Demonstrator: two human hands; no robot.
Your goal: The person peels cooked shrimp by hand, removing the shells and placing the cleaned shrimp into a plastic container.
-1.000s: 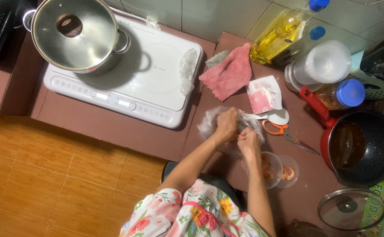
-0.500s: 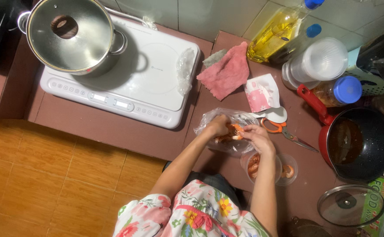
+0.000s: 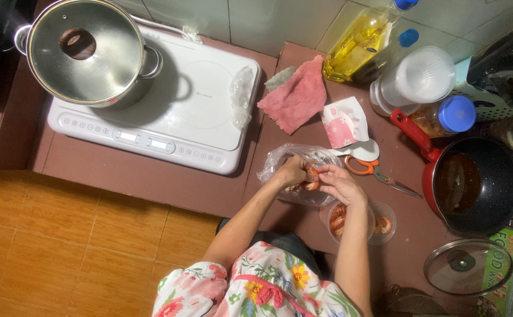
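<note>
My left hand [image 3: 291,172] and my right hand [image 3: 339,183] meet over a clear plastic bag [image 3: 274,161] on the brown counter. Both pinch one orange shrimp [image 3: 311,177] between them, just above the bag. A clear plastic bowl [image 3: 385,212] with shrimp in it sits under and right of my right wrist. Orange-handled scissors [image 3: 373,171] lie just beyond my right hand.
A white induction cooker [image 3: 197,117] carries a lidded steel pot [image 3: 86,53] at the left. A pink cloth [image 3: 297,97], a small pink packet [image 3: 341,122], an oil bottle [image 3: 356,41], plastic jars [image 3: 420,79], a red-handled dark pan [image 3: 473,185] and a glass lid [image 3: 464,267] crowd the right side.
The view has shifted slightly. My hands have moved a little left and toward the bag, and a shrimp is now held between both of them.
</note>
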